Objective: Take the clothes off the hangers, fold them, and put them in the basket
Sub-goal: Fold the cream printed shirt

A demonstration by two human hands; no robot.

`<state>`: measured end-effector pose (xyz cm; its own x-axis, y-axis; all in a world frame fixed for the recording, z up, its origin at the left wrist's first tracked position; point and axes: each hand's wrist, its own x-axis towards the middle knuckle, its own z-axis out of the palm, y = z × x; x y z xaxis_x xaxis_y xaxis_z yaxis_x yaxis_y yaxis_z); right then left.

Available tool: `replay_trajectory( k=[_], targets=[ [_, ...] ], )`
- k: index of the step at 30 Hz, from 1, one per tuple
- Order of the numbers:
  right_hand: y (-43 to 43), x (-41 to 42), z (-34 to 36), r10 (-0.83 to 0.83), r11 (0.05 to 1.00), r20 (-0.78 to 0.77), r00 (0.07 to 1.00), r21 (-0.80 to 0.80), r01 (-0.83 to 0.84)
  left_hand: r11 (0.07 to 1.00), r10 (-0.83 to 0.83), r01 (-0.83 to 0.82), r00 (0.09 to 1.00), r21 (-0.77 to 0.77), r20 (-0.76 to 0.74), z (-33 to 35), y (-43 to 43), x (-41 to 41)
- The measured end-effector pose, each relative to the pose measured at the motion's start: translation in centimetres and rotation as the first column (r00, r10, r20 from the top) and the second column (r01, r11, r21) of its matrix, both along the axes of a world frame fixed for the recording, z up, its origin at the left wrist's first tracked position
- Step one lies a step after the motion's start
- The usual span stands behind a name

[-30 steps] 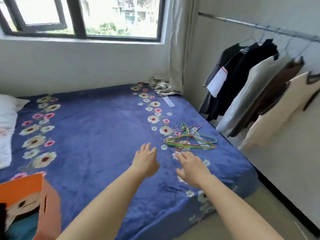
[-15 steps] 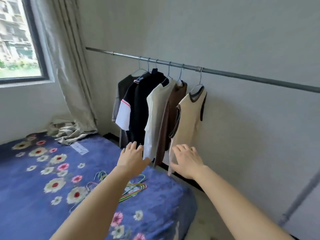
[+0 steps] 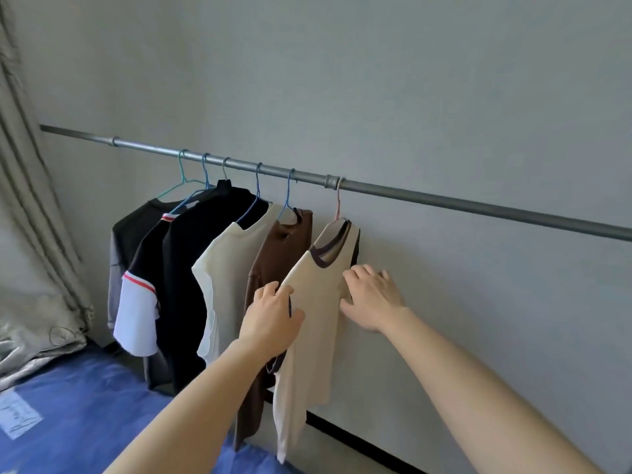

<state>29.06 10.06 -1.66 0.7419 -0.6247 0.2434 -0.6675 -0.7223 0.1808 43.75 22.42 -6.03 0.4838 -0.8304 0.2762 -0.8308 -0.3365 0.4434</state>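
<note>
Compared with half a second ago, we are seeing the view swing further right and up: the window and the loose hangers on the bed are dropping out of frame, and the rail is now crossing the middle. Both hands, then short of the clothes, are now reaching the beige top.

The beige top is hanging on the pink hanger, last at the right end of the row on the rail, just beside the brown shirt. The left hand is grasping the top's left armhole edge, thumb on the front and fingers curling at the dark trim. The right hand is lying released, fingers spread and fairly straight, touching the top's right edge against the wall.

Further left the cream shirt, the black shirt and the grey shirt are overlapping, each hiding most of the next. The left forearm is covering the brown shirt's lower part. The curtain and the blue bed cover are being cut off by the frame edge. We cannot read the writing on the paper label
</note>
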Motion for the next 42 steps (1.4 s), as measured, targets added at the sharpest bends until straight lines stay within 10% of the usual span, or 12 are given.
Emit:
replay_trajectory(
  k=[15,31,37,42],
  targets=[
    [-24.0,8.2,11.0,0.21,0.944,0.093,0.973,-0.28,-0.177,0.954,0.272,-0.286,0.952,-0.095,-0.138,4.2,-22.0,4.4],
    [-25.8,8.8,9.0,0.293,0.871,0.238,0.926,-0.466,-0.156,0.865,0.276,-0.367,0.917,-0.342,-0.288,8.4,-19.2,1.5],
    [-22.7,8.9,4.2,0.645,0.762,0.416,0.641,-0.409,-0.502,0.845,0.296,-0.413,0.89,-0.34,-0.346,6.9,-13.5,-0.3],
    [-14.7,9.2,3.0,0.694,0.57,0.534,0.483,0.002,-0.822,0.851,0.362,-0.466,0.855,-0.244,-0.372,6.2,-6.7,-1.7]
  ],
)
